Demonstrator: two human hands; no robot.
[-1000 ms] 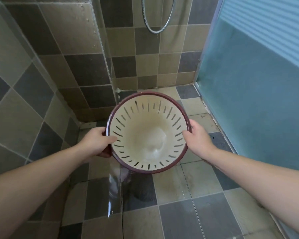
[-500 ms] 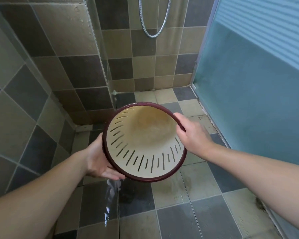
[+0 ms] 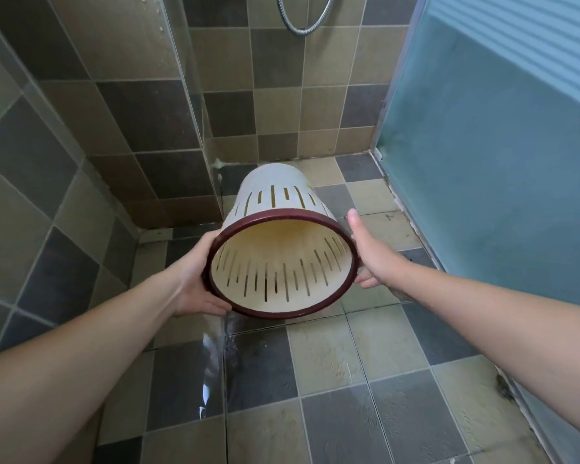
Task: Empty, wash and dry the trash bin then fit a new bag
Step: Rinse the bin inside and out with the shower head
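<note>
The trash bin is cream plastic with vertical slots and a dark red rim. It is tipped on its side above the tiled floor, its mouth facing me and its base pointing away. My left hand grips the rim on the left, fingers underneath. My right hand presses flat against the right side of the rim, thumb up. A thin stream of water falls from the lowest part of the rim onto the floor.
Wet checkered floor tiles lie below. A glass shower partition stands at the left, with a shower hose on the back wall. A frosted blue door closes off the right side.
The bin has tipped from mouth-up to lying on its side with the base pointing away. Water now runs out over the lower rim. My left hand has slid under the rim.
</note>
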